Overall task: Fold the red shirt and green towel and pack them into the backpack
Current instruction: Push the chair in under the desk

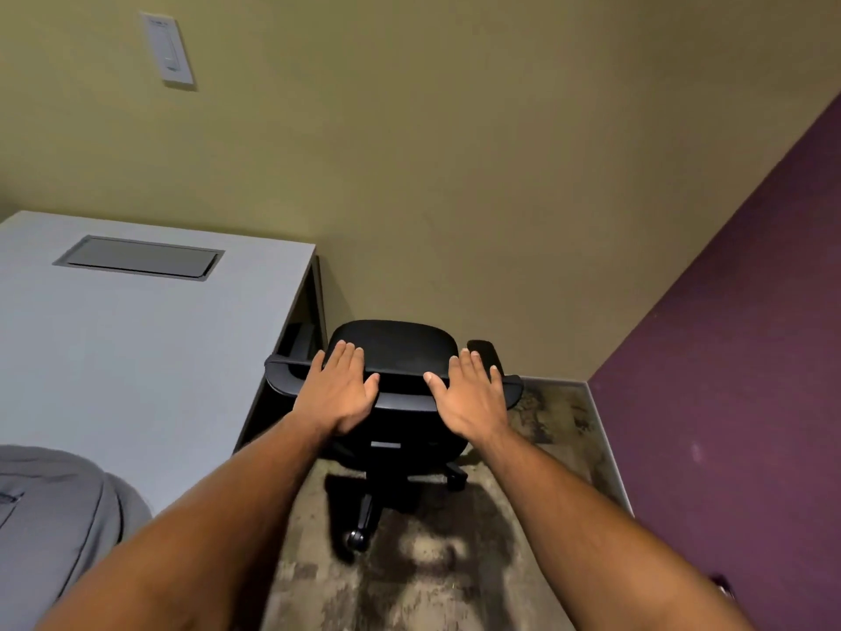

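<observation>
A grey backpack [59,507] lies at the bottom left, on the near end of a light grey table [136,348]. Only part of the backpack shows. No red shirt or green towel is in view. My left hand [339,389] and my right hand [471,393] are stretched out in front of me, palms down, fingers straight. Both hover over or rest on the top edge of a black office chair's backrest [400,398]; I cannot tell whether they touch it. Neither hand holds anything.
The black office chair [396,430] stands on wheels on patterned carpet, right of the table's end. A closed cable hatch [139,257] sits in the tabletop. A beige wall with a white switch plate [167,50] is ahead; a purple wall [746,357] is to the right.
</observation>
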`<action>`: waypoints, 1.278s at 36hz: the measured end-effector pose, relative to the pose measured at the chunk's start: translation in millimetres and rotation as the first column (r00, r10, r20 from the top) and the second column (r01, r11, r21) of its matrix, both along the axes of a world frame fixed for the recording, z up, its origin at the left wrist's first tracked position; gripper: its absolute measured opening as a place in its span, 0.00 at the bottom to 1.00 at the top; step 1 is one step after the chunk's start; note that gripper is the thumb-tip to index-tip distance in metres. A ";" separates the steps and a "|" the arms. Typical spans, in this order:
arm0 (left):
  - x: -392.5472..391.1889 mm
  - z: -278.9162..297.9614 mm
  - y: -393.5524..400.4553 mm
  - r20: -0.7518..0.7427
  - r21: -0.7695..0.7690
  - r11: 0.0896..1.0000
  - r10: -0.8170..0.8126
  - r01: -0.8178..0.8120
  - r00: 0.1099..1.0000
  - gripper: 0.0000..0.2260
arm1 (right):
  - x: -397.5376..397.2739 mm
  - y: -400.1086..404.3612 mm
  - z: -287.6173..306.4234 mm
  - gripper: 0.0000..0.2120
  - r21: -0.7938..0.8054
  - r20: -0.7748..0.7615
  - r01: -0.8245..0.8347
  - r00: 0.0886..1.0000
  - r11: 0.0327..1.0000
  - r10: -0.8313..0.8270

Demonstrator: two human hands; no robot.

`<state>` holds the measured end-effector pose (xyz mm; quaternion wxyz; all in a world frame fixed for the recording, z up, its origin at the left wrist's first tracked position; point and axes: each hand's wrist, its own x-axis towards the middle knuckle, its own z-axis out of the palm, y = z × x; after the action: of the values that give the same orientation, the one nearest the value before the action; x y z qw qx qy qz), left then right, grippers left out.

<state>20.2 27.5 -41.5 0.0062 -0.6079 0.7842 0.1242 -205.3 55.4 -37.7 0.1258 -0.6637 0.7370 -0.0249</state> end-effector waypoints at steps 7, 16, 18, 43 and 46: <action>2.3 3.3 -2.5 -0.006 -0.008 0.999 -0.050 0.050 0.999 0.29 | -1.5 -0.4 0.8 0.37 -0.003 -0.002 -0.015 1.000 1.000 0.015; 4.3 -6.5 -0.6 0.020 -0.083 0.993 -0.082 0.084 0.996 0.26 | 0.5 3.7 -4.2 0.36 -0.005 -0.017 0.012 1.000 1.000 -0.012; 4.3 -6.3 0.4 0.020 -0.088 0.992 -0.087 0.089 0.996 0.24 | 1.3 3.9 -4.0 0.35 -0.003 -0.020 0.018 1.000 1.000 -0.018; 5.0 3.7 -18.2 0.013 0.020 0.996 -0.087 0.087 0.996 0.19 | -2.7 -7.1 -9.6 0.30 -0.045 -0.054 -0.075 0.996 0.996 0.072; 5.2 4.4 -18.7 0.009 0.021 0.998 -0.065 0.065 0.998 0.20 | -2.4 -8.3 -9.2 0.28 -0.071 -0.046 -0.112 0.993 0.991 0.109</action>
<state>25.4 8.9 -37.2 0.0204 -0.5824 0.8023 0.1292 -207.7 47.1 -46.9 0.0868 -0.7082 0.7000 -0.0308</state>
